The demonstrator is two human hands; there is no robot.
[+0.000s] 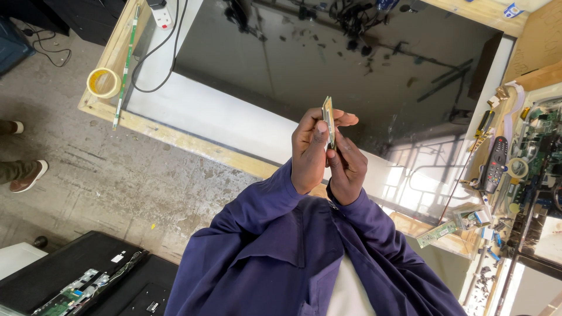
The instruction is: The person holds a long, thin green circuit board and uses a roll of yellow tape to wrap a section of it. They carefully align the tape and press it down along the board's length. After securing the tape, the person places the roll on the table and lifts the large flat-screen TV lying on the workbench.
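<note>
While raised above a large dark screen panel (pixel 328 70), pinched edge-on between left hand (pixel 309 153) and right hand (pixel 348 169): thin circuit strip (pixel 328 119), lifted clear, not yet set anywhere.

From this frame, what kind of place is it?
Probably a television repair workshop: a large dark screen panel lies on a wooden bench, with circuit boards and a remote control alongside.
</note>
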